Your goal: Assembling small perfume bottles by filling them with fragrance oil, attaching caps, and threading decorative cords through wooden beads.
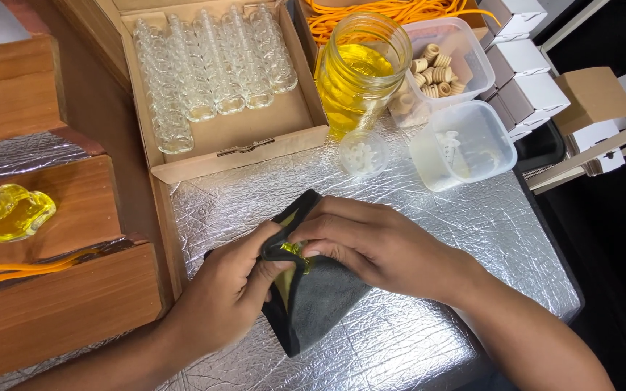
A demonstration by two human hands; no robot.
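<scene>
Both hands meet over a dark grey cloth (320,300) with a yellow inner side, lying on the silver foil-covered table (429,217). My left hand (230,289) pinches the cloth's edge from the left. My right hand (371,242) presses down from the right, fingers curled. Between the fingertips a small glass bottle of yellow liquid (297,252) shows, mostly wrapped in the cloth.
A cardboard box (237,134) with rows of empty small glass bottles (211,58) stands behind. A big jar of yellow liquid (360,69), tubs of wooden caps (436,69) and white plugs (465,145), a small clear cup (362,153). Wooden steps (59,304) at left hold a filled bottle (12,211).
</scene>
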